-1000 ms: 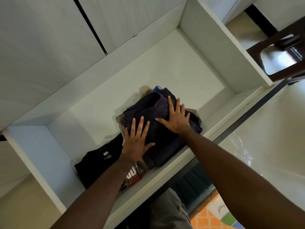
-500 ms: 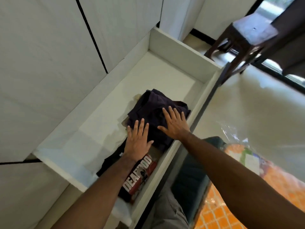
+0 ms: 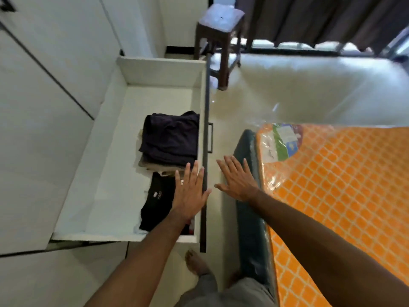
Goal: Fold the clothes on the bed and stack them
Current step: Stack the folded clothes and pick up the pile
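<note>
Stacking looks done: folded clothes [image 3: 170, 138] sit at twelve o'clock in the drawer [image 3: 110, 173]. Left hand [image 3: 190, 191] and right hand [image 3: 238, 178] are flat, each grip empty; next, push the drawer closed.

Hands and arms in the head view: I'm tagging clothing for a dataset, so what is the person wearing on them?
Nothing shows on them. The left hand and right hand are bare, with no gloves, and no rings visible on the fingers. Both forearms are uncovered as far as the frame shows, with no sleeves, watch or bands in sight.
</note>
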